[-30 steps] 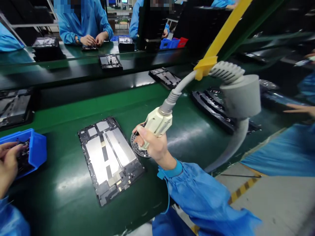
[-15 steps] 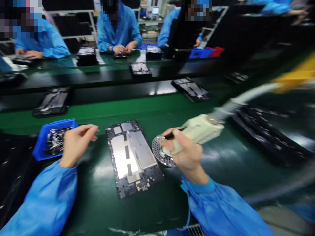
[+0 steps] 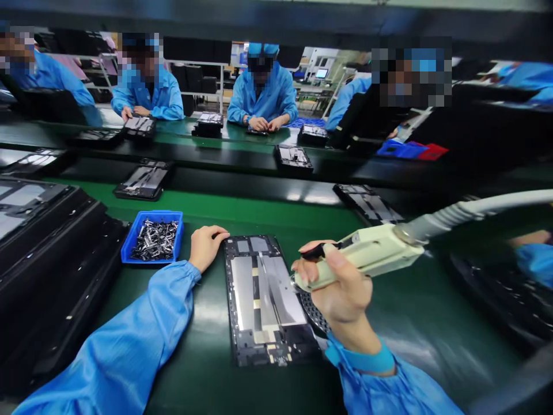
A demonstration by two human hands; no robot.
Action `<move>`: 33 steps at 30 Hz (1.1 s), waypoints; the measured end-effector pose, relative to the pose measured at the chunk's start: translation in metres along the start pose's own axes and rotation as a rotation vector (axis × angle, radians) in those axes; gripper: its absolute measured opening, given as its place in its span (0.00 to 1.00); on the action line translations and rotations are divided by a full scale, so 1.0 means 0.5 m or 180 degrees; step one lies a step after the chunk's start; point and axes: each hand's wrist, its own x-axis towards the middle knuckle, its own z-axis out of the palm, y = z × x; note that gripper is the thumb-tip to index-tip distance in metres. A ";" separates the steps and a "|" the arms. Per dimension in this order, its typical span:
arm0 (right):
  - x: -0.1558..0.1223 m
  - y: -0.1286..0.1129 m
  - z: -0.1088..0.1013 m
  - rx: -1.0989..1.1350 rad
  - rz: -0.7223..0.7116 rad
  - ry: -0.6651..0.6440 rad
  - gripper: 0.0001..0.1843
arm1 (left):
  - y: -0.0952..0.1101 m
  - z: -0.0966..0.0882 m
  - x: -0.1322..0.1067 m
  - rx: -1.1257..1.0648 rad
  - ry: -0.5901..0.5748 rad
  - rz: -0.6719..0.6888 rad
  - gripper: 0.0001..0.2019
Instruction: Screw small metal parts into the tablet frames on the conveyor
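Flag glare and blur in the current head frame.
Head view: pale glare on the green worktop either side of the open device; head view, far right: co-worker's sleeve blurred; head view, left of centre: blue bin and small parts fairly crisp.

The left arm, in a loose, shiny blue fabric sleeve (image 3: 125,340), reaches diagonally forward from the lower left. The bare left hand (image 3: 205,248) is bent toward the right, its back turned upward, with thumb and fingertips near together; whether they pinch something is too small to tell. The right arm, in a similar blue sleeve (image 3: 391,389), comes from the lower right. The bare right hand (image 3: 343,285) is raised, its fingers curled in a grip.
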 end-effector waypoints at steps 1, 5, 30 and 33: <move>0.000 0.004 0.004 -0.0015 0.0016 -0.0023 0.22 | -0.004 0.003 -0.002 0.0087 -0.0016 0.0069 0.05; -0.003 0.007 0.013 0.0002 0.0042 -0.0022 0.21 | -0.019 0.014 -0.018 0.0277 -0.0170 0.0305 0.06; 0.135 0.181 0.246 -0.0146 0.0187 -0.0194 0.20 | -0.031 0.024 0.015 -0.0484 -0.0728 -0.0462 0.08; 0.136 0.188 0.247 -0.0122 0.0183 -0.0174 0.20 | -0.028 0.025 0.012 -0.0516 -0.0720 -0.0542 0.08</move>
